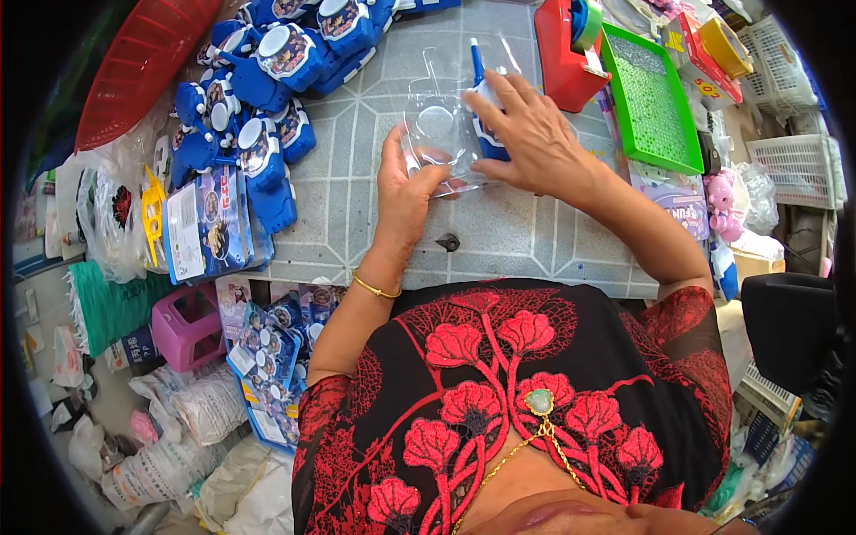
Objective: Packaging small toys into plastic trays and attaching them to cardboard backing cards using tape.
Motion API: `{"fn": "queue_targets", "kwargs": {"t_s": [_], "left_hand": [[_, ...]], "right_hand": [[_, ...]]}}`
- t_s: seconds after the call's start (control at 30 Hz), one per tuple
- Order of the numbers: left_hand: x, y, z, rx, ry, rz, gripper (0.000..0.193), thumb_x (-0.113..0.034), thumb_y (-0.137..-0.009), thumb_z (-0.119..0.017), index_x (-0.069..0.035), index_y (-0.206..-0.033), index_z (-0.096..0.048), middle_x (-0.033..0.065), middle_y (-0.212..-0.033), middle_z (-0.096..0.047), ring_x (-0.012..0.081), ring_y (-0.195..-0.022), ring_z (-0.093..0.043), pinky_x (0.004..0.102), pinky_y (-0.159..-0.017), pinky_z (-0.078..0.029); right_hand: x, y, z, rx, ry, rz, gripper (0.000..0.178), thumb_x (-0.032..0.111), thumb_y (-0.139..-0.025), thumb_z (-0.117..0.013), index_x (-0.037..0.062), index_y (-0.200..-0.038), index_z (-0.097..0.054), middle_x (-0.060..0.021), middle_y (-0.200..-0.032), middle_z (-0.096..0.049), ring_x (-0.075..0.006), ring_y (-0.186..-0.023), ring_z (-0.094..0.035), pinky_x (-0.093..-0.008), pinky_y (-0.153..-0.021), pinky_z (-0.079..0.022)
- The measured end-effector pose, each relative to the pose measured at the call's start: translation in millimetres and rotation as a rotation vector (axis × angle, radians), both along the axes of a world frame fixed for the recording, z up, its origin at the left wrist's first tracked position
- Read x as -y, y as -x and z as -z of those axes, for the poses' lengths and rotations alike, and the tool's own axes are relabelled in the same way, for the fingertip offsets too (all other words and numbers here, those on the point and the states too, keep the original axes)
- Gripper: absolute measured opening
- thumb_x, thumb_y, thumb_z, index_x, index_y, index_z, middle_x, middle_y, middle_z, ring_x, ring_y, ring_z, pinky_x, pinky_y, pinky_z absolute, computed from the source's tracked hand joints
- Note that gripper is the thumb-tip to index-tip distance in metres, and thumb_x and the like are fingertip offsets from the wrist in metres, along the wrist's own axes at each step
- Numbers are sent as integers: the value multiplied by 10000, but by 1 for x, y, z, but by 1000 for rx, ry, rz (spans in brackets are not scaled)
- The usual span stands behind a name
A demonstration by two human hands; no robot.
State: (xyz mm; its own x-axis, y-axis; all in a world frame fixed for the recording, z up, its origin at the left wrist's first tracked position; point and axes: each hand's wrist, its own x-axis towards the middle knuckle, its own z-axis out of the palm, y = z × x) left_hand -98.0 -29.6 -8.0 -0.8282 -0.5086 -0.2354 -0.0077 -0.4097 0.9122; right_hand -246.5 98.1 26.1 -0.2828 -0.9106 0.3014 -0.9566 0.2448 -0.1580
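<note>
A clear plastic blister shell [434, 123] with moulded hollows is tilted above the grey table. My left hand [406, 178] pinches its lower left corner between thumb and fingers. Just to the right, my right hand [535, 134] spans a blue and white plastic toy [489, 143], thumb at its lower end and fingers across its top. Most of that toy is hidden under the hand; a thin blue stick [477, 61] with a white tip rises above it. A small dark piece [448, 242] lies on the table in front of my hands.
Blue toys [285, 53] are heaped at the back left beside a red basket [143, 67]. Printed cards [209, 223] lie at the left edge. On the right stand a red tape dispenser [571, 58] and a green tray [655, 107] of small beads.
</note>
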Motion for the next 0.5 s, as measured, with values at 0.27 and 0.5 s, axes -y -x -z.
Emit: {"fn": "queue_targets", "kwargs": {"t_s": [0.27,0.5], "left_hand": [[1,-1,-3,-3,54,39,656,31,-757,-525,-35,-1347,-247,162,-1081,-565,240,-778,-645,320,-644,-567],[-2,0,-1,-41,58,49,711,30,-761,-546,-32,-1381,-203,158,-1094,-559,228,-776,-641,330,-654,-567]], "right_hand": [[9,-3,-10,193,-113,67,595,152,-710,-621,72,-1269,-436,-261,-1321,-382,-425,-1132,-473,-451,-938,-413],[-7,27,5,750,261,110,521,152,-758,-542,20,-1243,-404,-252,-1138,-539,-453,-1024,-523,-434,-904,-428]]}}
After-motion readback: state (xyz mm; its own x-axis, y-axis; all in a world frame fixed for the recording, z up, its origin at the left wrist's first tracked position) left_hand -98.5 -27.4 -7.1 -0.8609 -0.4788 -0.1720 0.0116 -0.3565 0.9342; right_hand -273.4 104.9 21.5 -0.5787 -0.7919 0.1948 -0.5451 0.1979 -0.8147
